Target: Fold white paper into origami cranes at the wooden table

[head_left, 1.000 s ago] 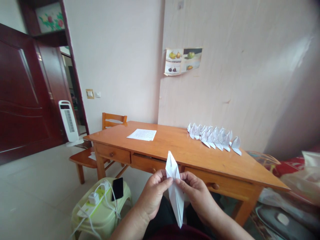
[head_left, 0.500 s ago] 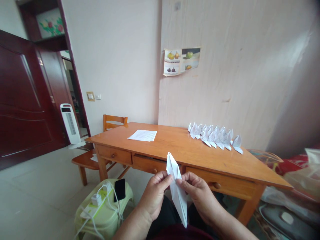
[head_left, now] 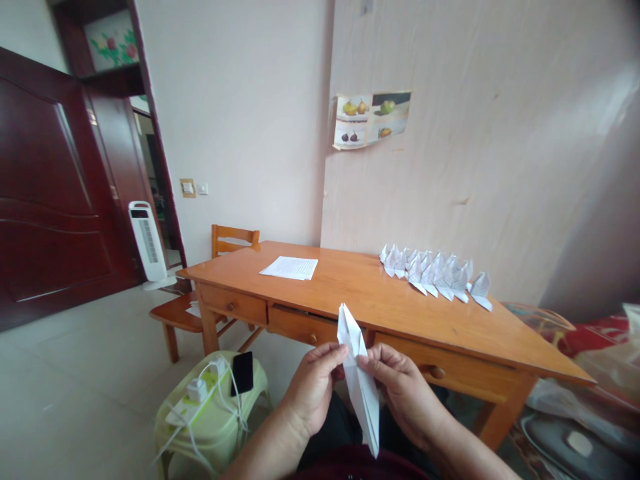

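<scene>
A long, narrow piece of folded white paper (head_left: 364,393) is held upright and slightly tilted over my lap, its pointed tip in front of the table edge. My left hand (head_left: 320,380) pinches its left side between thumb and fingers. On the opposite edge, my right hand (head_left: 400,380) grips it the same way, with the thumb on the front face. The fingertips behind the paper are partly hidden. Several folded paper pieces (head_left: 437,273) stand in rows at the table's right back, and a stack of paper sheets (head_left: 289,268) lies toward the left.
The wooden table (head_left: 345,273) has drawers facing me. At lower left, a pale green stool (head_left: 215,427) carries a power strip with cables and a black phone (head_left: 243,373). A wooden chair (head_left: 175,313) stands at the table's left end; plastic bags (head_left: 605,367) lie at right.
The view has turned slightly left, so the room appears shifted right. Both hands keep their pinch on the folded paper, with little visible change in its shape.
</scene>
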### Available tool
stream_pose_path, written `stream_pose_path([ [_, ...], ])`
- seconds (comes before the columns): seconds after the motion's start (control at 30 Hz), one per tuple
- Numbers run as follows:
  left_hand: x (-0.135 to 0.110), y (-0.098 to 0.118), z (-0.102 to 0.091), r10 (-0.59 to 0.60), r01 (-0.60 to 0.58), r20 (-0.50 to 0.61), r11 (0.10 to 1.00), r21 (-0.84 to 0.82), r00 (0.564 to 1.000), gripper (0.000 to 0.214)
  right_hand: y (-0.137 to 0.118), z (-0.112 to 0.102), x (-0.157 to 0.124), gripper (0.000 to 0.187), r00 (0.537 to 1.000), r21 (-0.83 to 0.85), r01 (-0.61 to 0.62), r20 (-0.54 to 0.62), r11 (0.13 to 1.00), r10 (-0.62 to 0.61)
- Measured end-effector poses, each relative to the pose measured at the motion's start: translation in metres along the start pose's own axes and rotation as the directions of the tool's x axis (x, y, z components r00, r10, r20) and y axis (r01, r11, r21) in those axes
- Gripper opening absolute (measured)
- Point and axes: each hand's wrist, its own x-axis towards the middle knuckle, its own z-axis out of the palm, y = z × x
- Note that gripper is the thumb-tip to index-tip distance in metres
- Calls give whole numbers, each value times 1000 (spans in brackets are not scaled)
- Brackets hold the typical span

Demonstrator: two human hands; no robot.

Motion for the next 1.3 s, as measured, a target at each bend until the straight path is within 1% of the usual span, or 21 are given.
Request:
stream_pose_path([
  [0.13, 1, 1, -2, 40, -39, -11, 997, 66, 999, 21, -4, 2, -2, 31, 996, 23, -69, 53, 997, 68],
  [0.27, 0, 1, -3, 86, -85, -4, 987, 135, 996, 20, -7, 4, -3, 31, 986, -17, -107, 128, 994, 108],
  [0.4, 0, 0, -4, 89, -91, 22, 984, 156, 996, 19, -5, 4, -1, 32, 984, -64, -110, 136, 992, 118],
  [0.5, 0, -1, -4, 84, -88, 33, 985, 147, 996, 19, -3, 2, 0, 31, 987, -67, -99, 122, 993, 106],
  [0.6, -1, 0, -2, 68, -72, 34, 988, 133, 997, 21, -4, 0, 0, 29, 986, -70, -78, 139, 994, 87],
  [0.87, -2, 11, 3, 86, -87, 13, 992, 88, 996, 20, -5, -1, -2, 25, 982, -113, -70, 168, 991, 89],
  [0.97, -1, 10, 3, 79, -78, -13, 995, 54, 997, 22, -5, 0, -2, 24, 979, -115, -60, 188, 992, 81],
  [1.07, 0, 7, 1, 64, -64, -15, 998, 17, 998, 25, -5, 0, -2, 26, 978, -125, -48, 198, 991, 72],
  [1.13, 0, 6, 1, 48, -48, 6, 999, 2, 999, 23, -4, 0, -1, 29, 979, -141, -51, 189, 989, 77],
  [1.2, -1, 8, 2, 29, -29, 52, 1000, -6, 998, 20, -3, 0, 0, 32, 981, -168, -51, 177, 984, 81],
  [1.3, -6, 10, 5, 4, -5, 141, 1000, 11, 990, 25, 0, -1, 2, 36, 983, -236, -25, 170, 971, 66],
])
